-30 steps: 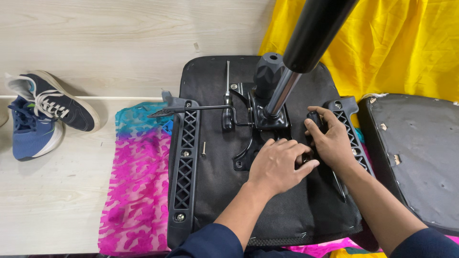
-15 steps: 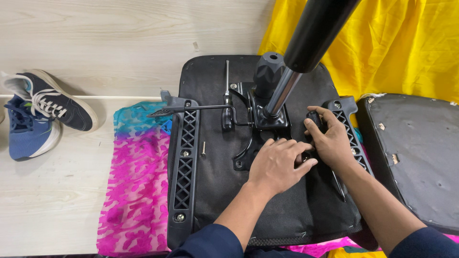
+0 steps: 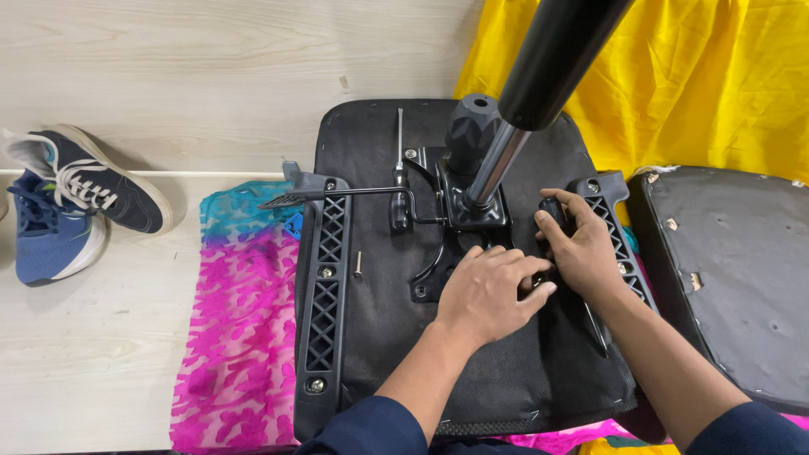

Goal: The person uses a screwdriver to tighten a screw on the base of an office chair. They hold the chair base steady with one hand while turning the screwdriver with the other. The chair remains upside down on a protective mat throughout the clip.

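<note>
Head view: upturned black chair seat (image 3: pixel 506 396) flat on the floor, centre frame, underside up. Metal mechanism plate (image 3: pixel 459 206) bolted mid-seat, gas-lift column (image 3: pixel 539 84) rising from it toward camera, chrome lower section, black upper. Long lattice armrest bracket (image 3: pixel 324 295) along left edge of seat, second bracket (image 3: pixel 619 244) on right edge, partly covered. Thin lever rod (image 3: pixel 354 195) running left from mechanism. Loose screw (image 3: pixel 358 264) on seat just right of left bracket.

Left hand (image 3: pixel 484 291) palm-down on seat near mechanism, fingers (image 3: pixel 531 299) together, tips meeting right hand. Right hand (image 3: pixel 581 248) over right bracket, fingers (image 3: pixel 552 232) curled around a small black part (image 3: pixel 552 206); exact grip hidden. Dark blue sleeves at near edge.

Pink-and-teal patterned cloth (image 3: pixel 240 337) under seat, left side. Yellow cloth (image 3: pixel 716 93) far right. Second black padded panel (image 3: pixel 733 278) right, apart from seat. Pair of blue sneakers (image 3: pixel 67 211) far left on pale wood floor (image 3: pixel 101 371).
</note>
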